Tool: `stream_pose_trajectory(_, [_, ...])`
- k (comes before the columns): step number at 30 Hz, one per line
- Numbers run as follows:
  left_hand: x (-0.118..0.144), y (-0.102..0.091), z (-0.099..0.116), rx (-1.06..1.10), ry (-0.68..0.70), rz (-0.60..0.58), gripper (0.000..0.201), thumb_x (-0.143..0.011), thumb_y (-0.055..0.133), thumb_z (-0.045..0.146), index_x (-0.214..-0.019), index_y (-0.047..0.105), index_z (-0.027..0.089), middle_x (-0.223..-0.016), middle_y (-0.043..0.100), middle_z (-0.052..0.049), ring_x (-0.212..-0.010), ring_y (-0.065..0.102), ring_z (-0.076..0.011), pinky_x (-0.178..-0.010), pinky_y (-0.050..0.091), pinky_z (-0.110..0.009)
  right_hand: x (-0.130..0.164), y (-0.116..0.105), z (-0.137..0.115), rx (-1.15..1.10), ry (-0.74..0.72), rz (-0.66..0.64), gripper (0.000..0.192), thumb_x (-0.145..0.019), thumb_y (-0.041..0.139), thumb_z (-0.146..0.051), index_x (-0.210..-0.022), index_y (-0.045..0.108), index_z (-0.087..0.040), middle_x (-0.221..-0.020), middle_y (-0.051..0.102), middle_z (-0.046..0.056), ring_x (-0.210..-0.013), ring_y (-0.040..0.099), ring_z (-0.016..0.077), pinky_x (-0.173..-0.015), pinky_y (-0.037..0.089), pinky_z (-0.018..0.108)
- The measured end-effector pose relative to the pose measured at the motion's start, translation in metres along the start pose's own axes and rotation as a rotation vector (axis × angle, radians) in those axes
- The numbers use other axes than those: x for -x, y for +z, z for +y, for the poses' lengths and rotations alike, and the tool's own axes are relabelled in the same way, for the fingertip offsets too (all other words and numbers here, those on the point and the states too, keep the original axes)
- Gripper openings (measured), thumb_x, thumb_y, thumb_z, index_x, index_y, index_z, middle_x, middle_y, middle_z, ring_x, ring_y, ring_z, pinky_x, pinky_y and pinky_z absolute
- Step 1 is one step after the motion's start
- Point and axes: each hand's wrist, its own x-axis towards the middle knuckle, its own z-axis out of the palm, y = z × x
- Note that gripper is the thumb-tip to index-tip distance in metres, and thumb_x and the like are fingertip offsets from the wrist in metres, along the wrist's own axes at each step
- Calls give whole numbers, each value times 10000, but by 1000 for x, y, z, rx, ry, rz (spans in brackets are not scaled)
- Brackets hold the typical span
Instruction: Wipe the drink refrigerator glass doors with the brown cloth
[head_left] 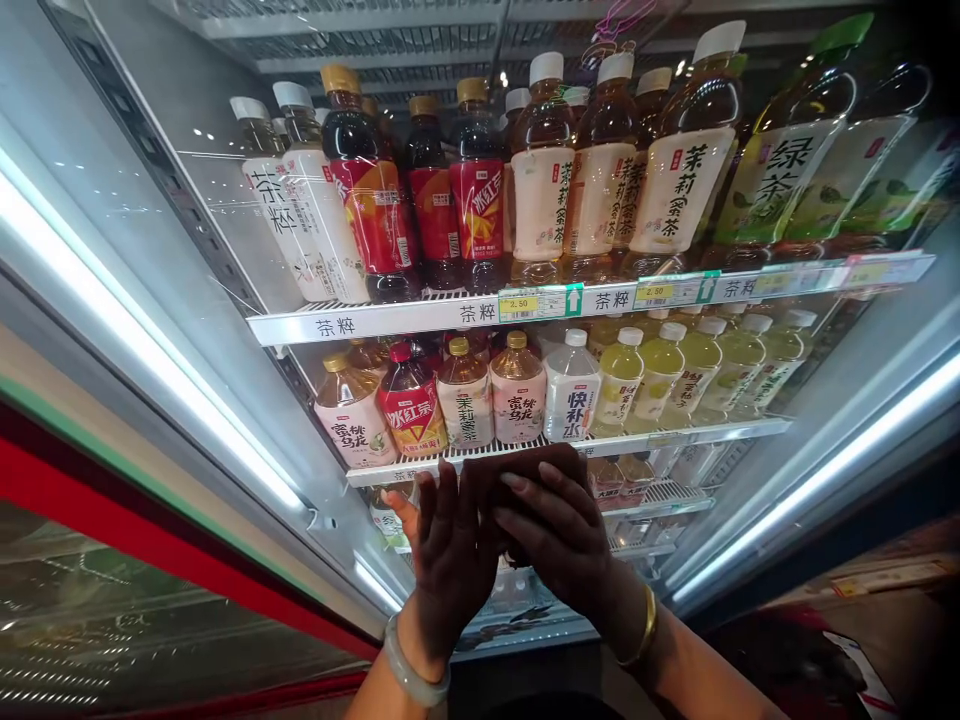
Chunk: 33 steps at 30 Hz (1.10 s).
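My right hand [562, 545] is closed on a dark reddish-brown folded cloth [529, 462], its fingers bent over the near face. The cloth is in shadow, so its weave does not show. Beside it, my left hand [450, 560] is raised with fingers stretched and apart, close to the cloth's left end. Whether the left fingertips touch the cloth or the cooler's glass I cannot tell. Both hands are in front of a drinks cooler, below a shelf edge [697, 440]. Behind them stand a pink-labelled bottle [519, 400] and a white-labelled bottle [572, 395].
Tea bottles [540, 200] line the upper shelf, above a price strip [450, 312]. Yellow-green drinks [660, 375] fill the right of the middle shelf. Bright light tubes [150, 330] run down both sides. A red frame [150, 530] borders the left. Reflections suggest glass ahead.
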Motion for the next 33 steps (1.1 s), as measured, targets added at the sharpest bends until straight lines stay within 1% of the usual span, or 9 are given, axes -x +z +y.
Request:
stream_pose_trajectory(3, [-2, 3, 4, 15, -18, 9, 776, -976, 547, 66, -1669, 204, 124, -1770, 116, -72, -1649, 71, -248, -1363, 95, -402, -3, -10, 7, 10, 36, 35, 290, -1026, 558, -150, -1217, 750, -253, -1353, 736, 29, -1508, 473, 170, -1296, 405, 403])
stream_pose_trajectory(6, [-4, 6, 7, 26, -23, 2, 777, -979, 544, 85, -1673, 198, 138, -1762, 128, -81, -1648, 77, -259, -1361, 103, -444, -7, -11, 8, 9, 69, 64, 297, -1006, 591, -147, -1239, 743, -252, -1393, 712, 36, -1484, 504, 188, -1283, 427, 414])
stream_pose_trajectory(11, [-5, 7, 9, 61, -23, -20, 716, -1025, 497, 159, -1673, 195, 125, -1767, 126, -82, -1648, 65, -253, -1361, 95, -416, 3, -4, 4, 36, 40, 27, 290, -1030, 568, -178, -1244, 739, -275, -1352, 738, 9, -1533, 441, 167, -1296, 408, 401])
stream_pose_trajectory(15, [-7, 8, 12, 43, -26, -19, 773, -982, 549, 74, -1670, 201, 134, -1762, 140, -91, -1646, 86, -239, -1360, 104, -412, 13, -11, 8, 45, 40, 23, 283, -1041, 535, -165, -1189, 757, -261, -1305, 759, 7, -1533, 440, 151, -1299, 399, 380])
stream_pose_trajectory(19, [-7, 9, 14, 48, -32, -27, 826, -944, 591, 30, -1666, 202, 125, -1766, 129, -83, -1648, 78, -265, -1362, 93, -446, 5, -19, 13, 39, 87, 78, 275, -994, 599, -130, -1190, 756, -241, -1387, 713, 35, -1525, 455, 197, -1274, 434, 403])
stream_pose_trajectory(23, [-6, 10, 15, 66, -36, -21, 804, -959, 569, 43, -1669, 203, 135, -1769, 120, -67, -1649, 66, -268, -1364, 86, -459, -2, -13, 11, 14, 87, 97, 280, -983, 624, -128, -1206, 750, -241, -1436, 681, 29, -1520, 459, 203, -1279, 428, 389])
stream_pose_trajectory(27, [-6, 12, 18, 49, -23, -26, 797, -966, 557, 54, -1671, 192, 123, -1765, 127, -72, -1647, 66, -264, -1366, 81, -442, 11, -10, 10, 51, 43, 59, 278, -1023, 579, -171, -1222, 749, -264, -1379, 722, 9, -1537, 432, 167, -1286, 420, 376])
stream_pose_trajectory(30, [-9, 13, 21, 42, -22, -17, 811, -953, 559, 30, -1672, 204, 153, -1756, 148, -76, -1644, 78, -262, -1364, 104, -464, 24, -17, 15, 71, 40, 29, 295, -1028, 554, -157, -1211, 754, -273, -1330, 750, 9, -1518, 458, 147, -1286, 420, 370])
stream_pose_trajectory(33, [-11, 14, 25, 40, -20, -18, 814, -948, 581, 33, -1668, 222, 158, -1751, 157, -85, -1642, 81, -272, -1359, 122, -484, 27, -27, 21, 75, 60, 28, 288, -1014, 588, -152, -1213, 755, -275, -1342, 742, 14, -1494, 492, 162, -1291, 414, 387])
